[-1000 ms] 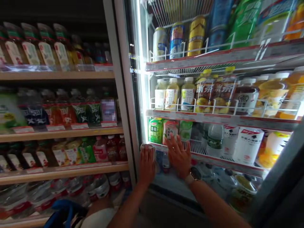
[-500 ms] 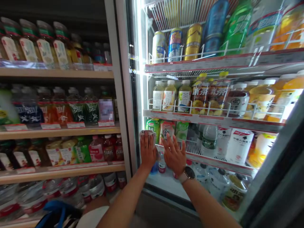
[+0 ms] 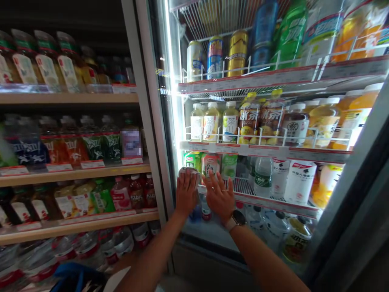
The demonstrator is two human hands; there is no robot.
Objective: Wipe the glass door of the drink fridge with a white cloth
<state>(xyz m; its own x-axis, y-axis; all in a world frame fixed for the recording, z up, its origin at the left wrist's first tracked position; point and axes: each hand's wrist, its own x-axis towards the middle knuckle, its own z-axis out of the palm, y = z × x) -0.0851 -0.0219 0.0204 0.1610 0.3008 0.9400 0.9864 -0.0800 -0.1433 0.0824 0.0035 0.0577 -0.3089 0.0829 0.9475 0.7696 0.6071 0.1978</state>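
Observation:
My left hand [image 3: 186, 195] holds a pale folded cloth [image 3: 197, 175] flat against the glass door [image 3: 209, 233] of a lit drinks cooler. Its fingers point up and lie over the cloth, hiding much of it. Just to the right, my right hand [image 3: 219, 196] rests with fingers spread at the same glass, holding nothing. A ring is on one finger, and a watch [image 3: 238, 217] is on that wrist. Behind the glass near my fingertips stand a green-labelled drink [image 3: 192, 159], a red-labelled drink [image 3: 210, 162] and a light green bottle [image 3: 229, 165].
Cooler shelves hold cans [image 3: 237, 52], tea bottles [image 3: 230, 121] and a water bottle [image 3: 263, 176]. To the left, past the upright door frame [image 3: 140, 81], wooden shelves [image 3: 73, 168] carry rows of bottled drinks. A blue strap [image 3: 71, 271] shows at the bottom left.
The view has shifted slightly, so the cooler sits a little further left in the picture. Both hands stay at nearly the same place on the glass, with the cloth still under my left hand.

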